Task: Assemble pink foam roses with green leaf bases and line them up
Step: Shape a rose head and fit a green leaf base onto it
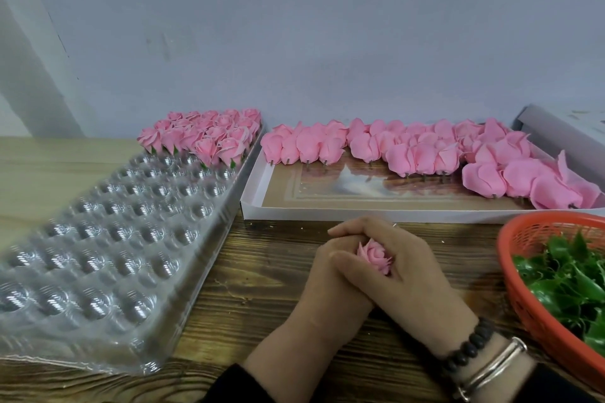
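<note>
A pink foam rose (375, 255) sits between my two hands, low over the wooden table. My left hand (327, 285) cups it from the left with fingers curled round it. My right hand (402, 268) wraps over it from the right. Whether a green base is on this rose is hidden. Finished roses with green bases (203, 137) fill the far rows of a clear plastic dimpled tray (108, 258) at the left. Loose pink rose heads (425, 154) lie in a white cardboard tray (255, 203) behind my hands. Green leaf bases (569, 285) fill an orange basket (514, 281) at the right.
A pale wall stands close behind the trays. A grey box lid (556, 131) leans at the far right. Dark beads and metal bangles (484, 357) circle my right wrist. Bare wooden tabletop (248, 298) shows between the clear tray and my hands.
</note>
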